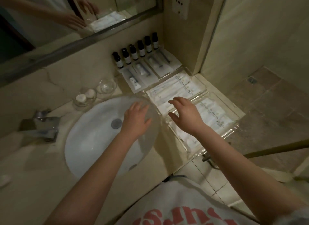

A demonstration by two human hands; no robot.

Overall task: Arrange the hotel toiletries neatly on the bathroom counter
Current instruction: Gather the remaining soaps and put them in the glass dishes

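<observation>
My left grip (pixel 136 119) is hovering, fingers spread, above the right rim of the white basin (pixel 87 141) set in the bathroom surface (pixel 33 166). My right grip (pixel 184 113) is hanging with fingers loosely bent over the near edge of a clear tray (pixel 204 90) of white sachets (pixel 167 90). A second clear tray (pixel 237 124) of sachets is lying just beside it. Six dark bottles (pixel 136 52) are standing in a row along the wall, behind flat white toothbrush packets (pixel 150 70). The mirror (pixel 50 23) is reflecting both grips.
</observation>
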